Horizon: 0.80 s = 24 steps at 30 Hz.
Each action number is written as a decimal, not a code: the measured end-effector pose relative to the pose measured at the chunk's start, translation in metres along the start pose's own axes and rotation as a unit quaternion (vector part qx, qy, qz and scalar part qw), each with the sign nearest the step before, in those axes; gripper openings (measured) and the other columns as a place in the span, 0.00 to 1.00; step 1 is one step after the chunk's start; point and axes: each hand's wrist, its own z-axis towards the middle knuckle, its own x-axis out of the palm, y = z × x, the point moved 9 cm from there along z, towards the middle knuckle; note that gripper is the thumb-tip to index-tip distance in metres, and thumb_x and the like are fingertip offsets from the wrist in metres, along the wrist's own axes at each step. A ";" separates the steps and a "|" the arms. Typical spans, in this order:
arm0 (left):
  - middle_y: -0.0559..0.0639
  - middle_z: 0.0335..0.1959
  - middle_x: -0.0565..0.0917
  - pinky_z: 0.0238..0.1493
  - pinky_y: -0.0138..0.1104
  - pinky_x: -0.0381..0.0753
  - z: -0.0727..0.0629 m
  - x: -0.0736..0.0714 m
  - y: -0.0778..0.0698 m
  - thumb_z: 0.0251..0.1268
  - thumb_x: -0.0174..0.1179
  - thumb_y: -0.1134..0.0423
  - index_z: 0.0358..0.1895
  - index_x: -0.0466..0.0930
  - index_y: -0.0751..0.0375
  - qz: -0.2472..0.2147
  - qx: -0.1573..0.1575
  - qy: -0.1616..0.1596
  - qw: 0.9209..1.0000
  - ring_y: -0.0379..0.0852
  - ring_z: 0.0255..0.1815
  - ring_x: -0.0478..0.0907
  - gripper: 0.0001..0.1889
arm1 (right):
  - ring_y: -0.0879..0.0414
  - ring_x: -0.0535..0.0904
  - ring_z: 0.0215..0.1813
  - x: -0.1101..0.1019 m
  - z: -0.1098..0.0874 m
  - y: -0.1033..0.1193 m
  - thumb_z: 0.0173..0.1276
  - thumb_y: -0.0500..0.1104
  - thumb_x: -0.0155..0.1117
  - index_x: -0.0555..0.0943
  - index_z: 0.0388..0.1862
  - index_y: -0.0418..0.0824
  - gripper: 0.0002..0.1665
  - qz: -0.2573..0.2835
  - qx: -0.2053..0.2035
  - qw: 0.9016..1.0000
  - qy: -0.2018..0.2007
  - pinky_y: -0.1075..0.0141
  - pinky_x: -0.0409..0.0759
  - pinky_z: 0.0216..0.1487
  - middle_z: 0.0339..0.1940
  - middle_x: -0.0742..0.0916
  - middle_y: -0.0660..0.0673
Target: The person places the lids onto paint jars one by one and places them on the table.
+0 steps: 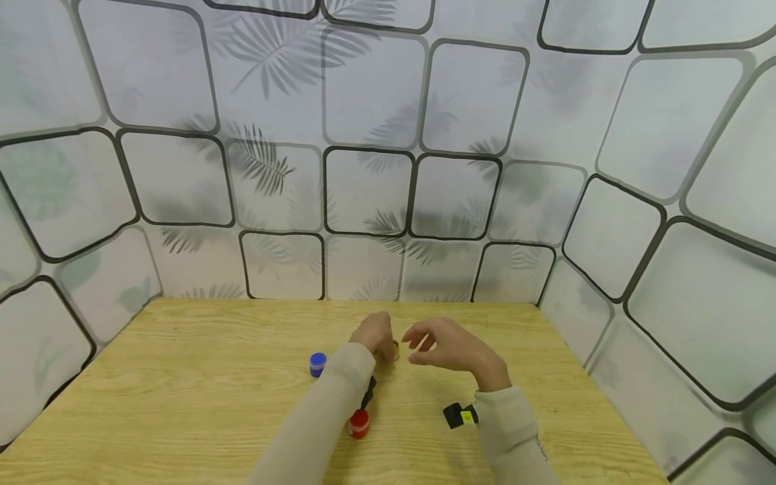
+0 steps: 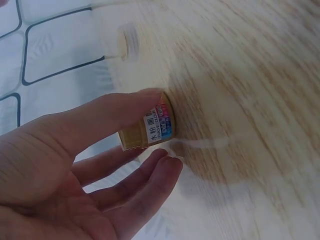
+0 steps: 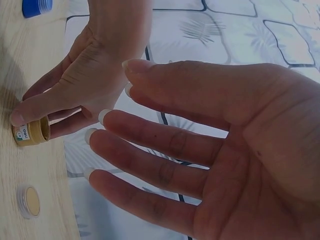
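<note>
Right grip (image 3: pixel 237 155) wide; left grip (image 1: pixel 374 335) pinches one gold jar (image 2: pixel 161 125); one lid (image 3: pixel 31 202), blue jar (image 1: pixel 318 364), red jar (image 1: pixel 359 424) near; wooden surface (image 1: pixel 230 384), patterned walls (image 1: pixel 370 94).

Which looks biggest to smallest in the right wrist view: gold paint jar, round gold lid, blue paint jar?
1. Gold paint jar
2. Round gold lid
Unranked: blue paint jar, cut off by the picture's edge.

"deli" on a gold jar (image 3: pixel 34 133), "水粉画" on its label (image 2: pixel 159 125) (the rest too blurred)
</note>
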 end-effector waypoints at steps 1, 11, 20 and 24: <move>0.56 0.42 0.84 0.42 0.45 0.83 0.001 0.001 0.000 0.40 0.78 0.77 0.45 0.81 0.66 0.002 -0.001 0.001 1.000 0.52 0.39 0.78 0.24 | 0.48 0.89 0.46 0.000 0.000 0.000 0.70 0.42 0.71 0.85 0.56 0.39 0.17 -0.001 0.000 1.000 0.001 0.66 0.86 0.45 0.50 0.89 0.36; 0.55 0.39 0.85 0.47 0.49 0.85 0.001 -0.002 -0.001 0.40 0.80 0.76 0.39 0.80 0.63 -0.002 0.006 -0.012 1.000 0.52 0.41 0.81 0.21 | 0.50 0.89 0.45 -0.002 -0.001 0.001 0.70 0.41 0.70 0.85 0.56 0.38 0.17 -0.007 0.000 1.000 0.002 0.65 0.86 0.46 0.50 0.89 0.36; 0.53 0.35 0.82 0.33 0.40 0.79 -0.013 -0.028 -0.010 0.51 0.77 0.72 0.41 0.76 0.61 -0.026 0.040 -0.007 0.999 0.52 0.36 0.83 0.18 | 0.50 0.88 0.45 -0.001 0.001 -0.002 0.70 0.40 0.70 0.86 0.54 0.38 0.15 -0.009 0.007 1.000 -0.002 0.63 0.87 0.46 0.48 0.90 0.40; 0.53 0.36 0.84 0.33 0.39 0.83 -0.021 -0.039 -0.013 0.51 0.77 0.70 0.41 0.81 0.64 -0.024 0.071 -0.008 0.997 0.49 0.33 0.84 0.16 | 0.50 0.88 0.45 0.001 0.001 -0.003 0.70 0.41 0.70 0.86 0.54 0.38 0.15 -0.010 0.010 1.000 0.002 0.65 0.86 0.46 0.48 0.90 0.41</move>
